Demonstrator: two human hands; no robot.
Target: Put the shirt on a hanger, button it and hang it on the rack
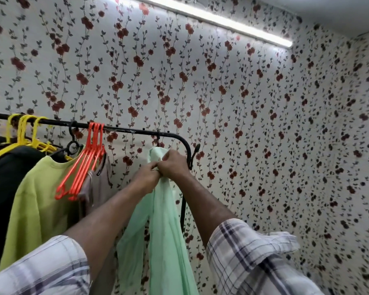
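The left hand (146, 175) and right hand (174, 165) meet with fingers curled, pinching the thin, soft mint-green shirt (168, 231) just below its collar. It hangs lengthwise straight down, collar up, under the right end of the black tubular rack (136, 131).

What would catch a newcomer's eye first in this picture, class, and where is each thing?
At centre, the left hand and right hand pinch the top of a mint-green shirt under the right end of the black rail. To its left, bare orange hangers dangle from that rail. Red-flowered wallpaper covers the wall behind.
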